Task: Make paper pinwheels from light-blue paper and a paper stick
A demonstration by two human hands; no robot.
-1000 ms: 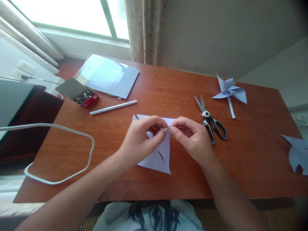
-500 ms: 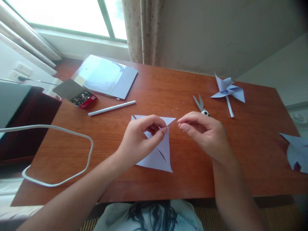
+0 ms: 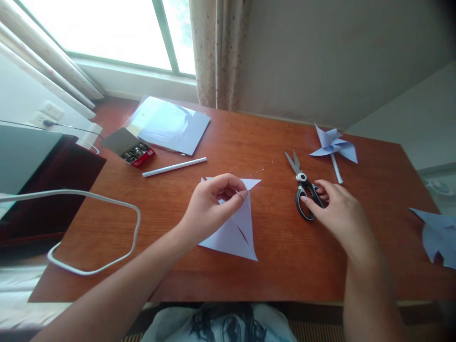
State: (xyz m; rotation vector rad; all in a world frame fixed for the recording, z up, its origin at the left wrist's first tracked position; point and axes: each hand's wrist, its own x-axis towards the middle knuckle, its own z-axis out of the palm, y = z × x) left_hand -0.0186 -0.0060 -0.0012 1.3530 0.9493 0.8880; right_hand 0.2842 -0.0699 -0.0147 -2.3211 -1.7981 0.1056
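A square sheet of white paper (image 3: 230, 242) with slits cut in from its corners lies in front of me. My left hand (image 3: 217, 202) rests over it, thumb and fingertips pinched on a part of the paper near its upper right. The fingers hide much of what they hold. To the right, scissors (image 3: 301, 177) with black-and-grey handles lie with blades slightly apart, pointing away from me. My right hand (image 3: 340, 211) is at their handles, thumb on the left loop and curled fingers at the right one.
Beyond the paper lie a rolled paper stick (image 3: 174, 167), tiny bits (image 3: 262, 169), an opened box of metal clips (image 3: 137, 153) and a plastic sleeve of sheets (image 3: 171, 124). A finished paper pinwheel (image 3: 333, 144) and another paper piece (image 3: 436, 237) are right; a white cable (image 3: 137, 223) loops left.
My right hand has moved right, from a pinch beside the paper to the scissors' handles. My left hand keeps its pinch on the paper. The view has tilted up slightly.
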